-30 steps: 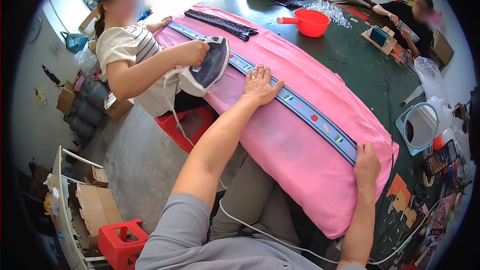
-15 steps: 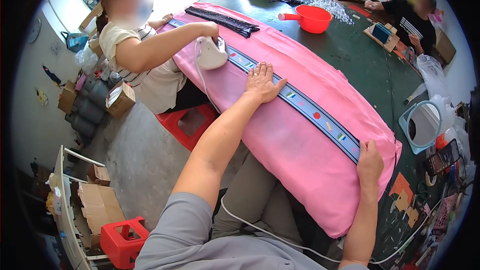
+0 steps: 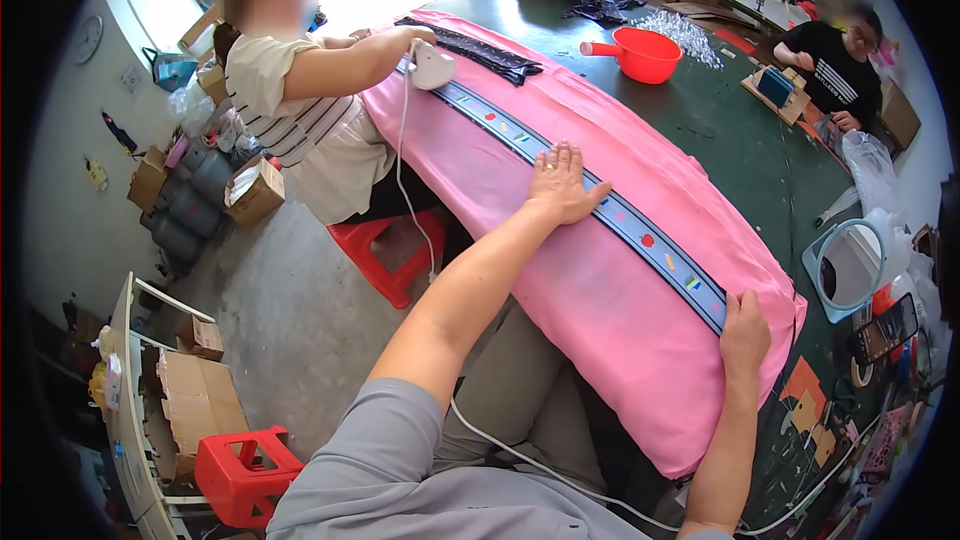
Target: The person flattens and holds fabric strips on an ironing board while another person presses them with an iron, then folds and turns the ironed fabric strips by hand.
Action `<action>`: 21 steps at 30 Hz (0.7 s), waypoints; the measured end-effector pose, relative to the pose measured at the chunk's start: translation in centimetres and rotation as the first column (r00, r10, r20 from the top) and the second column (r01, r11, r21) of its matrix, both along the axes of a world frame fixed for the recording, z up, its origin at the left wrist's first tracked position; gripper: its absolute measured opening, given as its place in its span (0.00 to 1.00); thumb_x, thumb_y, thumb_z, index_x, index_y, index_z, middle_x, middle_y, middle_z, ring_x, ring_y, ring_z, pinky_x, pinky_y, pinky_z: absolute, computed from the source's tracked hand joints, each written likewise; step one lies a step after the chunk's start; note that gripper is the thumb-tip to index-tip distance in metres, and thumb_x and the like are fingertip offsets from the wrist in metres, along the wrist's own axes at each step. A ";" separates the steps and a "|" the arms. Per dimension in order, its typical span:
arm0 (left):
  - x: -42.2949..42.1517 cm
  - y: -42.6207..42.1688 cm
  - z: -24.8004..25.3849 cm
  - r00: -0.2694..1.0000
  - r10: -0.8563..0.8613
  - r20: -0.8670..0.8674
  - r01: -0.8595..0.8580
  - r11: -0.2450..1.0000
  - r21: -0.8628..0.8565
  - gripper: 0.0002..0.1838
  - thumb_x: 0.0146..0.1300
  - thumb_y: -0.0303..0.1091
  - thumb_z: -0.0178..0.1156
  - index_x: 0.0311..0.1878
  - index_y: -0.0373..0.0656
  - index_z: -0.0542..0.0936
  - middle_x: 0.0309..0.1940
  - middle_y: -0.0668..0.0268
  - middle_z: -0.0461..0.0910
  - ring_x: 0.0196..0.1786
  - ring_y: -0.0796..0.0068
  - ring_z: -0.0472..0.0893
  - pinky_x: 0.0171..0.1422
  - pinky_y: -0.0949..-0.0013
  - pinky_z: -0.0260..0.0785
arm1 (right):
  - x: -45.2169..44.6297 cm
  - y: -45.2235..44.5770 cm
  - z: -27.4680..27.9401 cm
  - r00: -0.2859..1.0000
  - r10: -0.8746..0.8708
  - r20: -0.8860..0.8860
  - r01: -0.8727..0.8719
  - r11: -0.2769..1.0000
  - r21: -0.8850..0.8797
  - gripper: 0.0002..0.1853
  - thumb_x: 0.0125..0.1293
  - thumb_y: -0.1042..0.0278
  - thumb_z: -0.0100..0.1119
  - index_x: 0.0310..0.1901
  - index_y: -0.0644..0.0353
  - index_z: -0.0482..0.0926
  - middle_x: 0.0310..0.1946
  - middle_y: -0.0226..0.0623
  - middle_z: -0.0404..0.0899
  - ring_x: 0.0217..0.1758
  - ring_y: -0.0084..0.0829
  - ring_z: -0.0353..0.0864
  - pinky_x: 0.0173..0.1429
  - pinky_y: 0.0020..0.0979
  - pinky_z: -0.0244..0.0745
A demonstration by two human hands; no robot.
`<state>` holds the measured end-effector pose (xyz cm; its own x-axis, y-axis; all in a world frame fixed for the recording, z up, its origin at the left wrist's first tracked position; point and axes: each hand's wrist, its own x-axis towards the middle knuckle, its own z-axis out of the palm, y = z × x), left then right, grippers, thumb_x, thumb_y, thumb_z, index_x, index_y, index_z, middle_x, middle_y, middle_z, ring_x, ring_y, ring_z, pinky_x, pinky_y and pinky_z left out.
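Observation:
A long blue fabric strip [image 3: 665,258] with dark edges and printed apples, pencils and books lies along a pink cloth-covered board [image 3: 590,310]. My left hand [image 3: 566,186] rests flat on the strip's middle, fingers stretched out. At the near end, my right hand [image 3: 745,332] has its fingers closed on the strip's end. A co-worker's hand holds a white iron [image 3: 433,68] on the far part of the strip. Beside the iron, a black shiny folded piece [image 3: 480,52] lies on the pink cloth.
On the green table [image 3: 690,110] are a red dipper [image 3: 645,55], a pile of clear pieces [image 3: 685,35], a mirror [image 3: 850,265] and a phone [image 3: 885,330]. Another person [image 3: 835,65] sits across. The iron's white cord [image 3: 402,155] hangs beside a red stool [image 3: 395,255].
The co-worker's iron has moved along the strip, away from me. My left hand has slid slightly along the strip toward my right hand, which keeps its hold. The view has shifted a little.

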<state>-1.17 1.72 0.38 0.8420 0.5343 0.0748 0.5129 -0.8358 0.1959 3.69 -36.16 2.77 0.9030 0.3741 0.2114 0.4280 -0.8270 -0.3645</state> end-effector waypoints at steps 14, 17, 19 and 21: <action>-0.2 -5.8 -0.6 0.975 -0.181 0.127 0.184 0.983 -0.015 0.52 0.73 0.71 0.37 0.79 0.27 0.54 0.82 0.42 0.49 0.86 0.51 0.44 0.87 0.50 0.31 | -0.1 0.1 0.0 1.000 0.000 0.015 0.001 1.000 -0.028 0.16 0.80 0.54 0.48 0.38 0.59 0.71 0.29 0.45 0.82 0.30 0.50 0.79 0.38 0.46 0.72; -0.4 -5.9 -0.4 0.972 -0.188 0.143 0.192 0.981 -0.018 0.52 0.73 0.70 0.38 0.79 0.27 0.55 0.81 0.42 0.51 0.86 0.51 0.44 0.87 0.51 0.31 | -0.3 0.1 0.1 1.000 -0.006 0.017 0.007 1.000 -0.024 0.17 0.80 0.54 0.48 0.39 0.59 0.71 0.29 0.45 0.82 0.30 0.50 0.79 0.38 0.46 0.72; -0.5 -5.8 -0.4 0.971 -0.183 0.152 0.188 0.982 -0.022 0.52 0.73 0.70 0.38 0.79 0.27 0.55 0.81 0.42 0.51 0.86 0.51 0.44 0.87 0.51 0.31 | -0.3 0.2 0.2 1.000 -0.002 0.020 0.002 1.000 -0.025 0.17 0.80 0.54 0.48 0.39 0.59 0.71 0.29 0.45 0.82 0.30 0.50 0.79 0.38 0.46 0.71; -0.6 -5.7 -0.5 0.970 -0.184 0.160 0.189 0.982 -0.017 0.51 0.73 0.70 0.38 0.79 0.27 0.55 0.81 0.41 0.52 0.86 0.51 0.45 0.87 0.51 0.31 | -0.2 0.2 0.1 1.000 -0.002 0.023 0.002 1.000 -0.022 0.17 0.80 0.54 0.48 0.39 0.59 0.71 0.29 0.46 0.82 0.30 0.50 0.79 0.38 0.46 0.72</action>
